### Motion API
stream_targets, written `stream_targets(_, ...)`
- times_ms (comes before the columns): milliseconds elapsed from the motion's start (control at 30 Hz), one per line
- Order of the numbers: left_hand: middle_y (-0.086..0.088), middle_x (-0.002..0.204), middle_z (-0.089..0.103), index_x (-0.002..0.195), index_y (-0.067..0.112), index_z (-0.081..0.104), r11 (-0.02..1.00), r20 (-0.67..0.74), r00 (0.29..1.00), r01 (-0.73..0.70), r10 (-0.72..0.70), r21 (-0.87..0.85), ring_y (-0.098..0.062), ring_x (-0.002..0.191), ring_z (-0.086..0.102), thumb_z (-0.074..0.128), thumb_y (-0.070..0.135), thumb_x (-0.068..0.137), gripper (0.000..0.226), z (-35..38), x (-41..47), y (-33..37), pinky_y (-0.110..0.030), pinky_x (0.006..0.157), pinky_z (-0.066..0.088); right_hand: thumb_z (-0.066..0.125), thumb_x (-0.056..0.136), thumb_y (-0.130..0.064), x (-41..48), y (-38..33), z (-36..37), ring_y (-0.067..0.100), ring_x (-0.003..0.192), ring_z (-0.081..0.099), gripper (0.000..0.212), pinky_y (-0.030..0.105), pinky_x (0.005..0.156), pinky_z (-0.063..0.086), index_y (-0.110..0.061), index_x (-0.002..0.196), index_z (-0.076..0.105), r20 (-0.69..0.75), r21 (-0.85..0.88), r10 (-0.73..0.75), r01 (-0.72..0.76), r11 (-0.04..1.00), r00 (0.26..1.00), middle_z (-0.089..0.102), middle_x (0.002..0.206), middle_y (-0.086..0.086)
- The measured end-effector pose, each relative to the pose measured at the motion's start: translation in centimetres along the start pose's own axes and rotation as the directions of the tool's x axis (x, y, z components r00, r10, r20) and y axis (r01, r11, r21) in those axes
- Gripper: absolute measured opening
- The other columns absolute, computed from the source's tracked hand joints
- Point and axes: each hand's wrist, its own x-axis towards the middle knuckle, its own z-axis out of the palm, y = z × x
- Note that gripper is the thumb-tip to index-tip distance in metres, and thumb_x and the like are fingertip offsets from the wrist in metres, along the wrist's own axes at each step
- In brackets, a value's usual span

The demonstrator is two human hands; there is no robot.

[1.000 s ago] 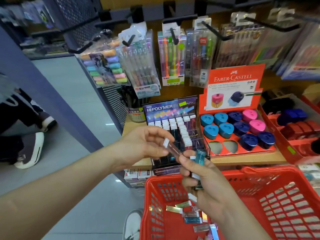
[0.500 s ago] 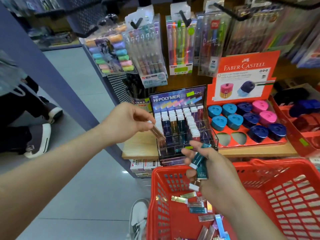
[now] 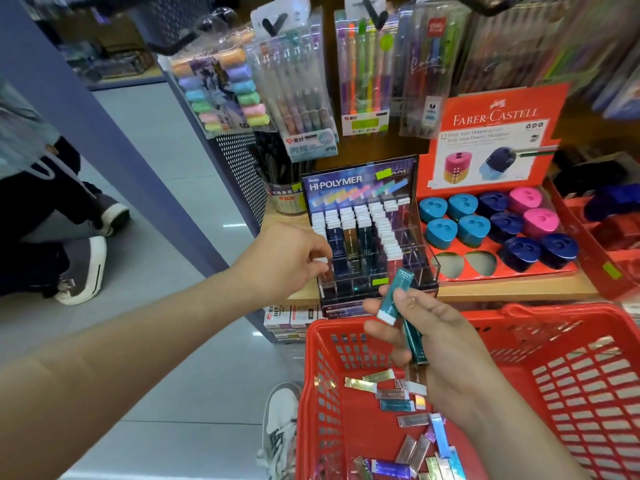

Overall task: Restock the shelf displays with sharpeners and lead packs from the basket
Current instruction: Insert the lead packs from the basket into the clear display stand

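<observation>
My left hand (image 3: pixel 289 259) pinches a white-capped lead pack (image 3: pixel 320 260) at the left front corner of the clear Hi-Polymer lead display (image 3: pixel 367 233) on the wooden shelf. My right hand (image 3: pixel 426 336) holds two teal lead packs (image 3: pixel 394 296) above the red basket (image 3: pixel 540 386). Several shiny lead packs (image 3: pixel 391 396) lie loose on the basket floor. To the right stands the red Faber-Castell sharpener tray (image 3: pixel 491 233) with teal, navy and pink sharpeners and two empty slots at its front left.
Pen and highlighter packs (image 3: pixel 294 88) hang on hooks above the shelf. Another red tray of sharpeners (image 3: pixel 609 220) sits at far right. A person's shoes (image 3: pixel 83 268) rest on the floor at left. My own shoe (image 3: pixel 280 431) shows beside the basket.
My left hand moved down and right with its lead pack to the display's left front corner. My right hand stayed above the basket with the teal packs.
</observation>
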Motion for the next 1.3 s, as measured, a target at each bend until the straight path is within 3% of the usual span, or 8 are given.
stream_targets(267, -0.004, 0.085, 0.061, 0.092, 0.012, 0.065, 0.951, -0.031, 0.976, -0.201, 0.214, 0.233, -0.025, 0.081, 0.061, 0.076, 0.020, 0.078, 0.020, 1.3, -0.4, -0.4, -0.036, 0.065, 0.052, 0.064, 0.084, -0.025, -0.1, 0.1, 0.1, 0.009, 0.052, 0.054, 0.025, 0.015, 0.034, 0.031, -0.007, 0.100, 0.067, 0.003, -0.008, 0.012, -0.012, 1.000, 1.000, 0.061, 0.068, 0.003)
stream_targets(433, 0.006, 0.087, 0.061, 0.099, 0.021, 0.059, 0.990, -0.004, 0.994, 0.106, -0.106, -0.089, -0.006, 0.077, 0.057, 0.068, 0.031, 0.086, 0.019, -0.1, 0.0, 1.4, -0.024, 0.069, 0.050, 0.070, 0.075, -0.025, -0.1, -0.1, 0.0, 0.007, 0.050, 0.043, 0.028, 0.015, 0.036, 0.028, -0.011, 0.099, 0.071, -0.004, -0.019, -0.025, 0.025, 1.000, 1.000, 0.050, 0.062, -0.006)
stream_targets(500, -0.001, 0.075, 0.069, 0.092, 0.015, 0.062, 0.754, 0.283, 0.931, 0.355, -0.231, -0.553, -0.007, 0.063, 0.061, 0.067, 0.026, 0.088, 0.012, -1.5, 0.4, 2.6, -0.021, 0.062, 0.054, 0.069, 0.079, -0.022, -0.1, -0.3, 0.0, 0.007, 0.048, 0.043, 0.023, 0.015, 0.036, 0.028, -0.010, 0.098, 0.070, -0.004, -0.020, -0.036, 0.036, 0.999, 0.999, 0.052, 0.064, -0.005)
stream_targets(600, -0.010, 0.082, 0.071, 0.100, 0.012, 0.061, 0.532, 0.593, 0.805, 0.515, -0.030, -0.672, -0.015, 0.067, 0.065, 0.063, 0.029, 0.086, 0.022, -2.7, 0.0, 4.1, -0.025, 0.064, 0.055, 0.070, 0.079, -0.024, -0.2, -0.6, 0.1, 0.007, 0.047, 0.042, 0.026, 0.016, 0.035, 0.028, -0.010, 0.100, 0.067, 0.006, -0.041, -0.053, 0.053, 0.998, 0.999, 0.057, 0.074, -0.001)
stream_targets(833, 0.005, 0.068, 0.056, 0.090, 0.015, 0.063, 0.384, 0.511, 0.858, 0.490, -0.051, -0.783, -0.007, 0.062, 0.052, 0.067, 0.022, 0.086, 0.009, -1.2, -0.7, 5.9, -0.020, 0.056, 0.049, 0.074, 0.065, -0.027, -0.4, -1.1, 0.1, 0.007, 0.045, 0.038, 0.031, 0.015, 0.035, 0.027, -0.011, 0.091, 0.065, 0.053, -0.098, -0.068, 0.073, 0.993, 0.996, 0.052, 0.061, -0.006)
stream_targets(1000, -0.016, 0.092, 0.072, 0.088, 0.009, 0.057, 0.117, 0.478, 0.869, 0.492, -0.129, -0.862, -0.026, 0.083, 0.071, 0.054, 0.010, 0.094, 0.007, -2.2, -0.1, 5.8, -0.030, 0.072, 0.060, 0.068, 0.082, -0.029, -0.3, -1.2, -0.2, 0.008, 0.048, 0.037, 0.032, 0.016, 0.036, 0.023, -0.008, 0.107, 0.068, 0.042, 0.016, -0.035, 0.035, 0.999, 0.998, 0.056, 0.071, 0.001)
stream_targets(1100, -0.012, 0.077, 0.068, 0.086, 0.015, 0.054, 0.204, 0.418, 0.876, 0.466, -0.240, -0.861, -0.024, 0.064, 0.069, 0.052, 0.016, 0.097, 0.011, -3.0, 0.8, 4.1, -0.027, 0.057, 0.056, 0.050, 0.093, -0.004, 0.0, -1.3, -0.5, 0.011, 0.051, 0.044, 0.026, 0.019, 0.038, 0.032, -0.004, 0.118, 0.058, 0.028, 0.195, -0.007, 0.002, 0.981, 1.000, 0.064, 0.077, 0.011)
stream_targets(1300, -0.005, 0.086, 0.061, 0.119, 0.019, 0.061, 0.738, 0.237, 0.911, 0.413, -0.339, -0.533, -0.011, 0.067, 0.054, 0.043, 0.007, 0.100, 0.029, -3.6, 2.6, -0.7, -0.022, 0.063, 0.051, 0.033, 0.090, 0.018, 0.1, -1.6, -1.6, 0.029, 0.085, 0.073, 0.053, 0.031, 0.060, 0.058, -0.013, 0.129, 0.052, 0.151, 0.395, 0.017, -0.076, 0.915, 0.988, 0.069, 0.107, 0.029)
